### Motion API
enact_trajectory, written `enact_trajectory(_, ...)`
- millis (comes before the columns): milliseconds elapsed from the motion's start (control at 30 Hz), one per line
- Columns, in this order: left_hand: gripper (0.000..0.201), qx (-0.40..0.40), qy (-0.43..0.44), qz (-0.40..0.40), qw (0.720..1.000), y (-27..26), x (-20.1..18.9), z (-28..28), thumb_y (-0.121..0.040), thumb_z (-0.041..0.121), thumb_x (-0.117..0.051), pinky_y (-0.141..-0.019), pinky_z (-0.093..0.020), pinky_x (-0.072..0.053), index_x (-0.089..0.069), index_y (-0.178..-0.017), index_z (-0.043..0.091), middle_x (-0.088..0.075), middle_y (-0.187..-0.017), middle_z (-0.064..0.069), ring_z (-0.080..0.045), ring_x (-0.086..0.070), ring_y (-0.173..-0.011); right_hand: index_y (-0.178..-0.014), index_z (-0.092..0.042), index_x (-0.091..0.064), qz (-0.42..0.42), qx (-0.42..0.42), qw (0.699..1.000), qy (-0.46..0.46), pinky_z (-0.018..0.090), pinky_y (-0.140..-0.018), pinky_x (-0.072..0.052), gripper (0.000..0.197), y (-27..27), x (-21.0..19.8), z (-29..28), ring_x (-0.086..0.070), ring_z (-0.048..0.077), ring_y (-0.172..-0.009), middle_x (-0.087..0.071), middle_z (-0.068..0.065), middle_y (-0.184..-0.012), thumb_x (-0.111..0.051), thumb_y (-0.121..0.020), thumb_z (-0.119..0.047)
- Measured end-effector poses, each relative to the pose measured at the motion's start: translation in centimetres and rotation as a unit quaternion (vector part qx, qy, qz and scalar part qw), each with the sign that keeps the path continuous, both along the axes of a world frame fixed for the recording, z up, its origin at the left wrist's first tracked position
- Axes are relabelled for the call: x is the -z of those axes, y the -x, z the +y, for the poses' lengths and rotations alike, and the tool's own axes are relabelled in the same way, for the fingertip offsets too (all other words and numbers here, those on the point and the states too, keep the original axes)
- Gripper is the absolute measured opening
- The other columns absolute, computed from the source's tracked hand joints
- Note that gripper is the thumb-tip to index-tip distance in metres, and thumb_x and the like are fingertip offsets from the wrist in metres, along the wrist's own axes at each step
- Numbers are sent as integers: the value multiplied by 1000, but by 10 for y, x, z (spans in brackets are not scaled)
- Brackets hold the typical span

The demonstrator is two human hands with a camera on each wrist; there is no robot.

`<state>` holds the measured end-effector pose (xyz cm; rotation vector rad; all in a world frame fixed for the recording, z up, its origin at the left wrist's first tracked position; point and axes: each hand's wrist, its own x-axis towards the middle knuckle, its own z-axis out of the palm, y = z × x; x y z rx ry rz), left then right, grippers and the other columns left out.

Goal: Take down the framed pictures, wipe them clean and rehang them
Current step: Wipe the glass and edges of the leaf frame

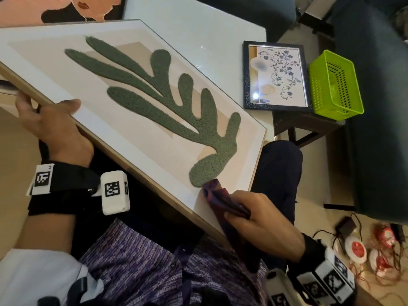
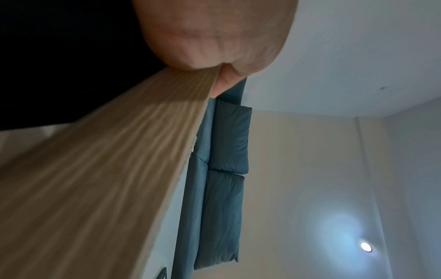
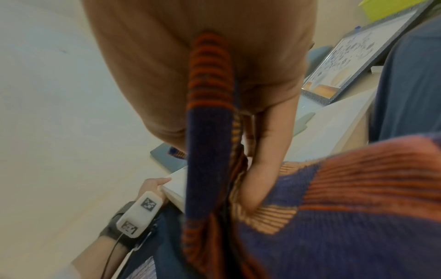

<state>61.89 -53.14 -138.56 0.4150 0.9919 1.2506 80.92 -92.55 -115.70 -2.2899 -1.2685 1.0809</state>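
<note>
Filling the far side of the scene, a glossy white table (image 1: 198, 29) is standing with a dark blue sofa (image 1: 375, 107) to its right. Slanting across the person's lap, a large wood-framed picture (image 1: 110, 120) of a green leaf shape is lying face up, its far end reaching over the table. A small dark-framed floral picture (image 1: 276, 76) is lying at the table's right edge, just beside a lime green basket (image 1: 335, 85). The left hand (image 1: 55, 124) is gripping the large frame's near-left edge, thumb on the front and fingers wrapping underneath. The right hand (image 1: 254, 213) is clutching a striped blue-and-orange cloth (image 1: 220, 199), fingers curled tightly round it, pressing it on the picture's near corner just beside the leaf's stem.
</note>
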Motion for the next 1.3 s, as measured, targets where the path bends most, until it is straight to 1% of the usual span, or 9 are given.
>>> enact_trajectory(33,91,-20,-1,33,999,-3,-35,-9,-53,2,-90,-91,-58,-61,-61,-139,4,-73,-126,-21,-46,-72,-112,-86,-18,-60,5,0,1000,-2,47,-64,-47,4,5,0,-1,-55,20,-66,-59,-2,-76,-59,-90,-19)
enact_trajectory(133,86,-25,-39,57,997,-14,-82,-29,-55,-6,-81,-92,-57,-61,-59,-138,3,-75,-122,-20,-45,-72,-111,-97,-22,-59,16,2,1000,-7,48,-63,-48,8,13,-1,-3,-57,23,-63,-62,1,-76,-56,-91,-24)
enact_trajectory(267,85,-48,-60,69,995,-18,-108,-42,-55,-9,-76,-92,-60,-61,-58,-137,1,-75,-121,-21,-46,-71,-111,-109,-25,-59,28,-16,999,-17,47,-65,-49,19,16,-5,-2,-59,22,-69,-65,-2,-83,-56,-90,-28)
enact_trajectory(500,81,-50,-41,83,994,-21,-119,-49,-60,-18,-68,-96,-54,-61,-58,-137,3,-70,-129,-26,-45,-68,-118,-119,-31,-56,76,-101,991,-40,43,-76,-51,28,27,-3,35,-64,16,-86,-68,-9,-99,-63,-93,-23)
enact_trajectory(667,84,-43,-29,68,996,-21,-118,-50,-63,-18,-69,-97,-52,-61,-56,-142,8,-69,-133,-21,-37,-70,-117,-120,-30,-58,71,-138,986,-64,39,-74,-51,30,27,1,76,-63,10,-82,-67,-14,-95,-66,-92,-20)
enact_trajectory(800,83,-49,-32,66,996,-23,-113,-49,-65,-18,-69,-96,-50,-61,-55,-142,7,-68,-135,-22,-36,-70,-118,-113,-27,-64,101,-117,986,-58,47,-65,-50,21,17,1,86,-63,23,-71,-67,1,-84,-64,-94,-18)
enact_trajectory(900,81,-53,-38,68,996,-24,-112,-49,-66,-18,-69,-95,-48,-62,-55,-142,7,-67,-136,-23,-38,-69,-119,-99,-41,-66,125,-69,987,-76,47,-55,-47,27,11,1,85,-58,31,-62,-62,8,-73,-64,-96,-14)
enact_trajectory(1067,82,-58,-48,71,995,-25,-115,-52,-67,-20,-68,-91,-42,-63,-53,-145,1,-66,-135,-26,-40,-68,-119,-105,-23,-68,83,-114,986,-89,49,-61,-46,15,14,6,82,-58,25,-64,-63,3,-75,-63,-94,-14)
enact_trajectory(1300,79,-50,-47,83,994,-23,-109,-49,-64,-16,-71,-92,-46,-63,-59,-139,6,-68,-133,-23,-37,-70,-117,-113,-25,-75,63,-34,991,-112,44,-72,-56,25,-36,-17,70,-69,16,-79,-74,-3,-93,-69,-94,-10)
